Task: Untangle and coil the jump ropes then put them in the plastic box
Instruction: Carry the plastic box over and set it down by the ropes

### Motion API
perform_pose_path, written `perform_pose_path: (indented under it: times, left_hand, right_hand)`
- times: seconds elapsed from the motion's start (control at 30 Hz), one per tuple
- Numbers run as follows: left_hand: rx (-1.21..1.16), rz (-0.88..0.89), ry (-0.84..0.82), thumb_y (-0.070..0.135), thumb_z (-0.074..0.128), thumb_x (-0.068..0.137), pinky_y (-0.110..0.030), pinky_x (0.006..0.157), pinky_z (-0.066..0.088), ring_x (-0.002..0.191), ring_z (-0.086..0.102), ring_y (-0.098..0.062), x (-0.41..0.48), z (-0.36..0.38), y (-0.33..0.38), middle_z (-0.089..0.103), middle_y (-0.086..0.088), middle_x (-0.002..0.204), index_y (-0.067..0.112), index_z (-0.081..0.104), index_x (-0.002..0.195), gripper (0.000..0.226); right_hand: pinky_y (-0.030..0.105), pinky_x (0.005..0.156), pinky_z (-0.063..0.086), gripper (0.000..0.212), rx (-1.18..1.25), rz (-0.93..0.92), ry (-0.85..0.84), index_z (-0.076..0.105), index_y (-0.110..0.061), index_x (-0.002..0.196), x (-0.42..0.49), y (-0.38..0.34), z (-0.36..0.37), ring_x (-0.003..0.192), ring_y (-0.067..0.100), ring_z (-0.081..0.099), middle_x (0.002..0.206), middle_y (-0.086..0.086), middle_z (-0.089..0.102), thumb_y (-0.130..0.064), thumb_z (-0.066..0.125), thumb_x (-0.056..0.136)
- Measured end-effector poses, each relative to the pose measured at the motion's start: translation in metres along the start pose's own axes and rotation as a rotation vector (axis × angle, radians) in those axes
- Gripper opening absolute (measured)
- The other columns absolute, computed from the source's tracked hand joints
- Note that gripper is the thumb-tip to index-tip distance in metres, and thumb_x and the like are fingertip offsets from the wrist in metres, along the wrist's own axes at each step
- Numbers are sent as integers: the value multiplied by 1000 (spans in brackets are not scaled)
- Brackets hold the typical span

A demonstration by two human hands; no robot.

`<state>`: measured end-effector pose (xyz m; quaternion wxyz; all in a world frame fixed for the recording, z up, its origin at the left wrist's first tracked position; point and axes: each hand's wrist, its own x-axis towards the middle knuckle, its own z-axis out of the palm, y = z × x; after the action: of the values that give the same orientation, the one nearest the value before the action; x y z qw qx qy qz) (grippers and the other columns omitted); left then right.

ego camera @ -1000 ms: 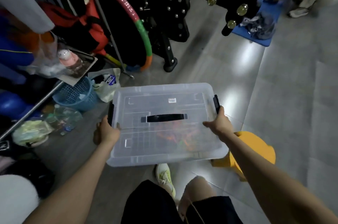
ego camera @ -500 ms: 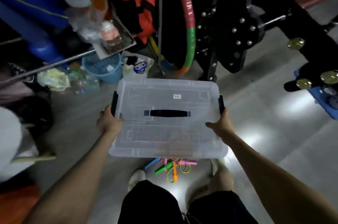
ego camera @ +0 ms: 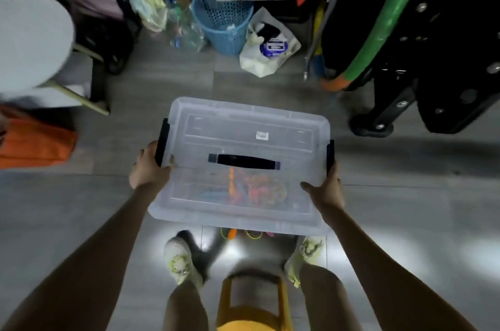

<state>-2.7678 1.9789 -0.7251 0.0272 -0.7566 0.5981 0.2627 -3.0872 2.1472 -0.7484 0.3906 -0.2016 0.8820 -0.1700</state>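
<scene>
Well, nearest me is the yellow stool (ego camera: pixel 251 301) between my knees. Just past it, on the floor between my shoes (ego camera: pixel 180 263), the jump ropes (ego camera: pixel 232 233) lie in a bright tangle. More of that tangle shows through the clear plastic above, so I judge the heap is under the box, not in it. The ropes look limp and light with stiff handles, so I'd take each by a handle and draw it free.

My left hand (ego camera: pixel 150 165) and right hand (ego camera: pixel 326 187) grip the short sides of the plastic box (ego camera: pixel 243 125), fingers curled round its edges by the black latches (ego camera: pixel 162 141), lid on. I judge it a stiff, light, smooth shell that could slip. The sides or the black top handle (ego camera: pixel 243 161) are the places to hold. Beyond stands a blue basket (ego camera: pixel 221 25).
</scene>
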Motion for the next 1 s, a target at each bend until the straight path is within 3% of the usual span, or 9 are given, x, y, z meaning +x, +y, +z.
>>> perform_pose_path:
  times: [0.2,0.33,0.47,0.7,0.83,1.0]
  left_hand:
    - [-51,-28,19,25,60,84,-47,79,48,104,54,-39,56,78,-99,53,-13,123,23,40,135,55]
    - [-100,-57,56,26,61,84,-45,77,48,100,57,-39,93,127,-153,55,-13,123,23,39,135,55]
    - [-186,-49,111,29,60,83,-49,80,49,99,58,-38,118,167,-187,57,-11,117,24,44,129,49]
    - [-254,15,179,35,63,81,-41,84,47,103,58,-34,116,186,-210,57,-6,121,27,46,128,51]
    - [-296,51,241,28,65,81,-39,80,44,102,58,-35,66,175,-226,60,-5,113,21,50,123,46]
    - [-348,97,279,33,63,79,-37,79,47,93,60,-29,7,160,-255,64,-2,105,27,55,114,36]
  right_hand:
    - [54,86,49,94,-21,-55,50,18,-24,140,38,18,119,110,37,53,123,13,52,-36,78,68]
    - [58,89,46,99,-31,-135,51,17,-27,140,75,26,188,116,38,50,128,13,50,-42,77,63]
    - [49,93,44,97,-94,-188,104,14,-23,147,107,32,230,117,40,48,127,19,51,-40,73,72]
    - [50,89,47,98,0,-279,172,16,-25,146,115,53,261,113,40,52,128,18,51,-40,76,69]
    - [52,87,48,98,19,-323,207,19,-27,143,78,74,255,108,38,55,124,15,53,-43,77,65]
    - [48,89,47,87,41,-375,254,27,-24,138,20,98,234,110,38,54,123,15,53,-42,76,68]
